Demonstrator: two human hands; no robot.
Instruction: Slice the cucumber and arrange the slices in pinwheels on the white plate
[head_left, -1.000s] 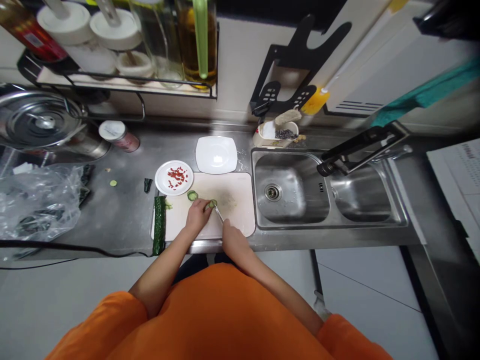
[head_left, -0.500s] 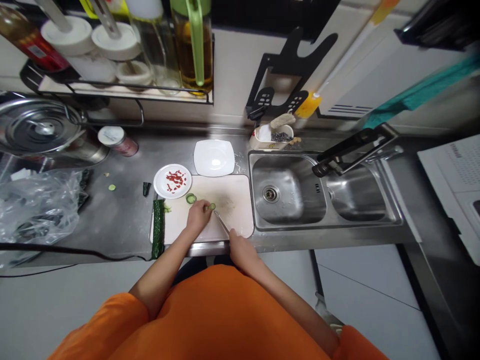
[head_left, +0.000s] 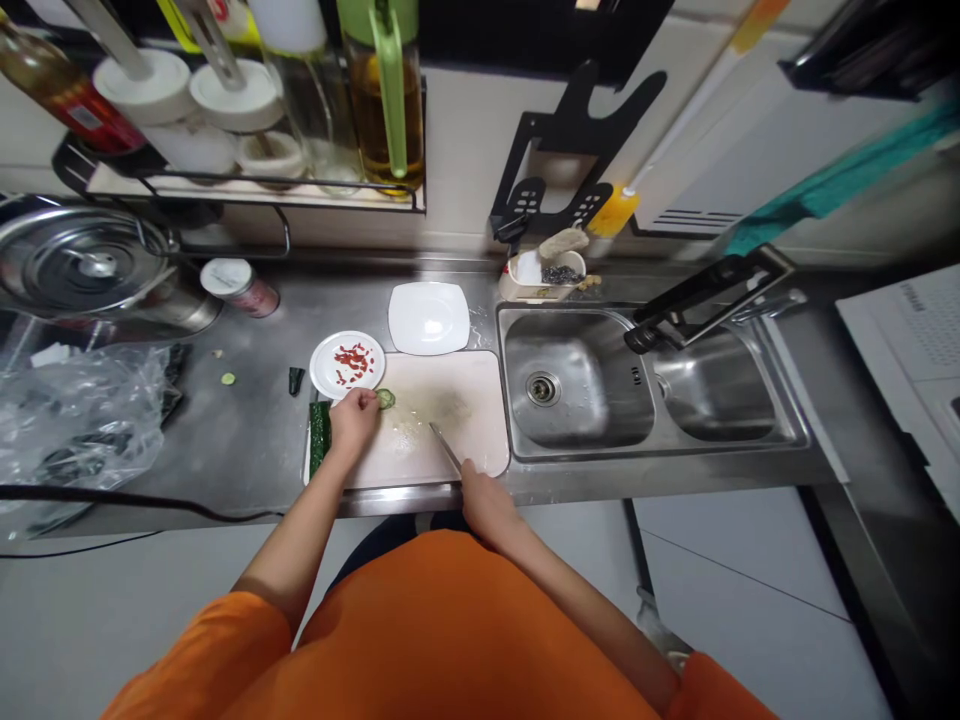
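Note:
My right hand [head_left: 487, 500] grips a knife [head_left: 447, 447], its blade pointing up and left over the pale cutting board [head_left: 480, 400]. My left hand [head_left: 355, 420] is at the board's left side, thumb and fingers pinched together at some thin cucumber slices [head_left: 385, 398]. Its fingertips touch the slices, and the pinched one is partly hidden. Partly behind this hand, a length of dark green cucumber [head_left: 319, 432] lies along the board's left edge. Wet bits are scattered on the board between hand and blade.
A round white plate with chopped red pieces [head_left: 322, 372] overlaps the board's upper left corner. Behind the board stands a square white plate [head_left: 429, 318]. To the right is a double sink [head_left: 577, 450]; at left are a plastic bag [head_left: 90, 410] and a cucumber end [head_left: 296, 380].
My left hand has moved left from beside the knife tip to the cucumber slices, with the slice it pinched. The right hand and knife have stayed almost in place.

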